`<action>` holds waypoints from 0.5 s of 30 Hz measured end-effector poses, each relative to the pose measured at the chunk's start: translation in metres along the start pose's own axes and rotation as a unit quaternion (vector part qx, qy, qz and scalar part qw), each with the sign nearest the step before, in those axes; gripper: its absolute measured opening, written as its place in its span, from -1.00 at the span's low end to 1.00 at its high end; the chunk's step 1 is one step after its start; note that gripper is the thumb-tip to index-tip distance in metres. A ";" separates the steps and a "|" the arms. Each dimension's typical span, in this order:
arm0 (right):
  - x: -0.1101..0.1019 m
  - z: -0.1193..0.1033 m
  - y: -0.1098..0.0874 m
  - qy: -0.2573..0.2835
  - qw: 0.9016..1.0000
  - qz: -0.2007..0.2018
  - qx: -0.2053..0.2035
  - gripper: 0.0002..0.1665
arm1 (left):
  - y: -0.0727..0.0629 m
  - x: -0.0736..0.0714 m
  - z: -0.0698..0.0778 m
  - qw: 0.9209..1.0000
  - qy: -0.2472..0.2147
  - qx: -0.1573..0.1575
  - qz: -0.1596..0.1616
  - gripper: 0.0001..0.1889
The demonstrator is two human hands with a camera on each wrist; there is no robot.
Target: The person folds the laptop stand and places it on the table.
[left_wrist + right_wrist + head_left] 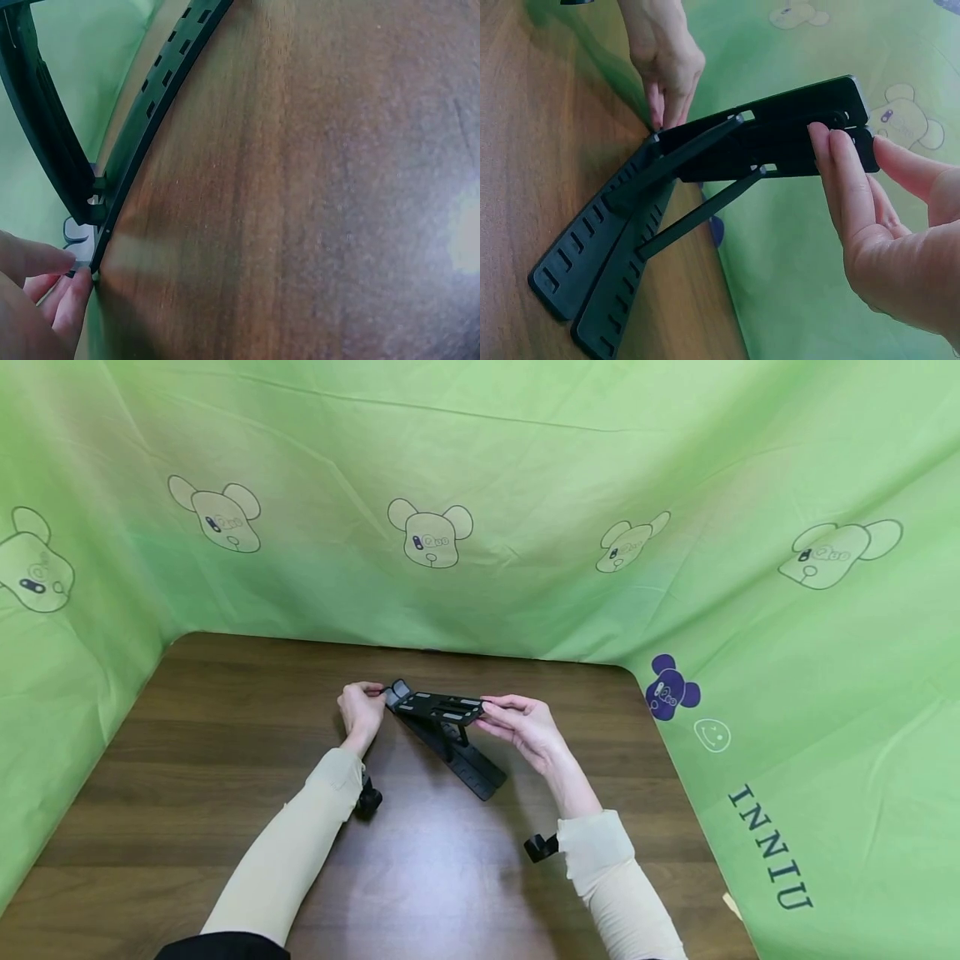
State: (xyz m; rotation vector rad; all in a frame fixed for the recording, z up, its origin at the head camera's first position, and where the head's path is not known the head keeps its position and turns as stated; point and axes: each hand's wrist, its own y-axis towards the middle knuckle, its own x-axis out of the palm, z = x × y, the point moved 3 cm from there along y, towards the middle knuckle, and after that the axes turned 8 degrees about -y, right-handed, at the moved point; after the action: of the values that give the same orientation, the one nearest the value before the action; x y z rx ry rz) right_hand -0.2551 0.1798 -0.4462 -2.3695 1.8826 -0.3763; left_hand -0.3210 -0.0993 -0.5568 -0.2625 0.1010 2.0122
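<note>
A black folding laptop stand (438,706) stands unfolded on the table, its upper plate (795,146) raised over a slotted base (585,255). Two support struts (697,217) run between plate and base. At the hinge end, my left hand (362,714) pinches the stand's corner beside the grey lip (81,238). My right hand (525,727) holds the free end of the raised plate, thumb on one face and fingers on the other. In the left wrist view only the thumb and a few fingertips of the left hand (45,292) show.
The brown wooden table (225,827) lies under the stand. A green curtain (525,460) with printed bear heads encloses its back and sides. Black wrist cameras (367,800) sit on both forearms, and a small pale piece (732,906) lies at the right edge.
</note>
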 end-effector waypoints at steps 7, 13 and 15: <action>0.003 0.001 -0.001 -0.002 1.000 0.000 -0.010 -0.60 | -0.008 -0.005 0.008 1.000 -0.011 0.015 -0.006 -0.81; 0.001 0.002 -0.002 -0.034 0.999 0.014 -0.014 -0.65 | -0.014 -0.011 0.012 0.997 0.013 0.055 -0.057 -0.73; -0.001 0.003 -0.003 -0.052 0.998 0.025 -0.023 -0.54 | -0.016 -0.014 0.010 0.993 0.031 0.077 -0.082 -0.69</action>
State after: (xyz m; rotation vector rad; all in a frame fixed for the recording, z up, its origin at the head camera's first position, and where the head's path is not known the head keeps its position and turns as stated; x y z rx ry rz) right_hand -0.2519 0.1817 -0.4484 -2.3171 1.9194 -0.2047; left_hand -0.3017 -0.1028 -0.5428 -0.2281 0.2639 1.8232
